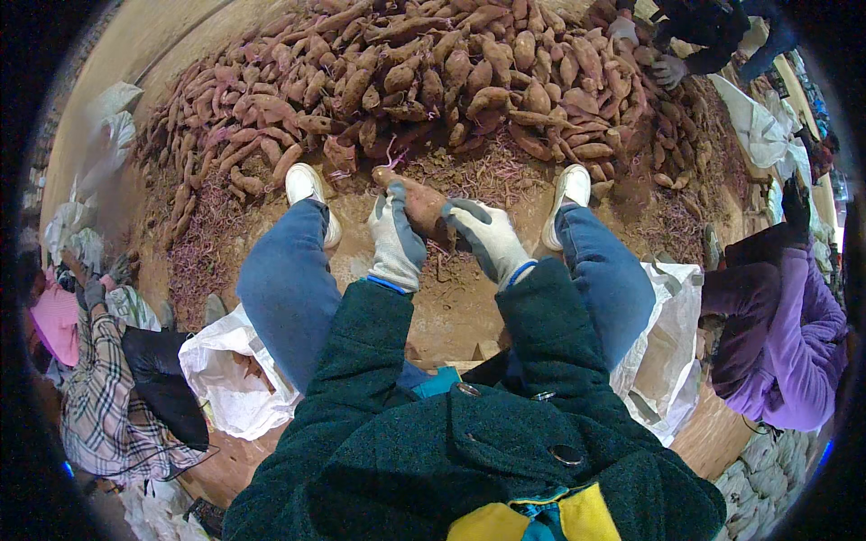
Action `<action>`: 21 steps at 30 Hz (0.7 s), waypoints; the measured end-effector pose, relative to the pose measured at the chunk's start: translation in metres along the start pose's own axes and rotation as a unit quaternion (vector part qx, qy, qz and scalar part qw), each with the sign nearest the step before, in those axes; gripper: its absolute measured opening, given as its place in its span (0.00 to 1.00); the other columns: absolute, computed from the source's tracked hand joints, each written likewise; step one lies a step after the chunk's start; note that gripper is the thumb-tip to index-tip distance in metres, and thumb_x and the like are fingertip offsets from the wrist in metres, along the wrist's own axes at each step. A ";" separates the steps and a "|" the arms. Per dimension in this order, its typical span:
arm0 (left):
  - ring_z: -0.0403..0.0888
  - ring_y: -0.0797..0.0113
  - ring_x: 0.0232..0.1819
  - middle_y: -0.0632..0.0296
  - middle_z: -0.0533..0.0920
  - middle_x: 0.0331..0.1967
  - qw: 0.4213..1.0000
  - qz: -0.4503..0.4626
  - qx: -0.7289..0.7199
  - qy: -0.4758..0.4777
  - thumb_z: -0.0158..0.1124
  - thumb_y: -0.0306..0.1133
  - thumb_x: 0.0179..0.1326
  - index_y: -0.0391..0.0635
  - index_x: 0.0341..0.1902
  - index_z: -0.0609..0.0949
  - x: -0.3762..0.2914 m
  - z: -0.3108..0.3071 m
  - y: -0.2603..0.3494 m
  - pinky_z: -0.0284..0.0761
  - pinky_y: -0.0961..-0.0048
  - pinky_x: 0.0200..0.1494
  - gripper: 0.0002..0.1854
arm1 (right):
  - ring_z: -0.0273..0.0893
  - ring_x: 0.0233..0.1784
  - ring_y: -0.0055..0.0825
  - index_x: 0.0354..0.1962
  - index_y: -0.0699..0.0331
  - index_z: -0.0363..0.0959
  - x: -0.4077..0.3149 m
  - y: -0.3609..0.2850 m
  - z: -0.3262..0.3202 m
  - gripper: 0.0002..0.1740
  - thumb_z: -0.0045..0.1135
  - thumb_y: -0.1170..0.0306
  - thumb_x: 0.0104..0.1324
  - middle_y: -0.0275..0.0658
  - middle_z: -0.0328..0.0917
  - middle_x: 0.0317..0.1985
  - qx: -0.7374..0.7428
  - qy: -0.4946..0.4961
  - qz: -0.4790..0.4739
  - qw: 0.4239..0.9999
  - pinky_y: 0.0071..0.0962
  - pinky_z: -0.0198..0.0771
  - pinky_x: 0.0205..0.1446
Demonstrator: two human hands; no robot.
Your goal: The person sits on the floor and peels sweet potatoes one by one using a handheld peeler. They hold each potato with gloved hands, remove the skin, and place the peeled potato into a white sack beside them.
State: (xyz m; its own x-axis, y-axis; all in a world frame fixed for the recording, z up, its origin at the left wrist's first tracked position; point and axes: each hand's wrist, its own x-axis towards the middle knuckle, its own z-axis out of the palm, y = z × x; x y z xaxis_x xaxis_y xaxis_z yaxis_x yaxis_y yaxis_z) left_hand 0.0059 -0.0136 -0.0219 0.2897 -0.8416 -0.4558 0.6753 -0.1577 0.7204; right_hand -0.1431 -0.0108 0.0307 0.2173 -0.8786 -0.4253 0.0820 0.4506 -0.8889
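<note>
Between my hands is a large reddish-brown sweet potato, with a pale purple sprout at its far left end. My left hand, in a white knit glove with grey coating, grips it along its left side. The fingers of my right hand, gloved the same way, close on its near right end. It is held over the soil-strewn floor between my white shoes. Just beyond lies a big heap of sweet potatoes, many with soil and some sprouts on them.
Open white woven sacks stand at my left and right. Broken-off sprouts litter the floor. A person in purple sits at right, one in a checked shirt at left. Another person's gloved hand touches the heap's far right.
</note>
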 end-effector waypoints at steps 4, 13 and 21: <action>0.77 0.68 0.39 0.61 0.77 0.39 0.998 0.029 -0.033 0.033 0.63 0.45 0.61 0.44 0.47 0.74 0.000 0.001 0.001 0.77 0.67 0.40 0.19 | 0.67 0.33 0.17 0.45 0.67 0.76 0.001 0.007 0.000 0.21 0.60 0.60 0.61 0.30 0.75 0.33 -0.007 -0.024 0.070 0.997 0.19 0.62 0.36; 0.77 0.71 0.35 0.63 0.79 0.37 0.997 0.019 -0.032 0.070 0.70 0.32 0.56 0.42 0.47 0.76 -0.015 0.021 0.014 0.76 0.71 0.39 0.18 | 0.69 0.37 0.17 0.50 0.68 0.72 0.006 0.014 -0.002 0.22 0.59 0.66 0.60 0.31 0.75 0.37 -0.024 -0.028 0.077 0.996 0.21 0.65 0.42; 0.78 0.68 0.37 0.64 0.79 0.37 0.995 0.007 -0.032 0.094 0.71 0.34 0.55 0.43 0.47 0.76 -0.011 0.021 0.015 0.78 0.68 0.38 0.18 | 0.75 0.42 0.26 0.51 0.65 0.71 0.012 0.024 0.002 0.27 0.63 0.65 0.55 0.38 0.79 0.42 -0.056 -0.051 0.015 0.997 0.25 0.70 0.46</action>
State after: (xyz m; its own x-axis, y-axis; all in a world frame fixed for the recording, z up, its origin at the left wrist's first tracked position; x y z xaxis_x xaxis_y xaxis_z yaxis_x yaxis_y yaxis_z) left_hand -0.0015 -0.0180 0.0047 0.4177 -0.7308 -0.5398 0.7099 -0.1083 0.6959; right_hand -0.1370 -0.0097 0.0045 0.3165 -0.8420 -0.4368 -0.0346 0.4499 -0.8924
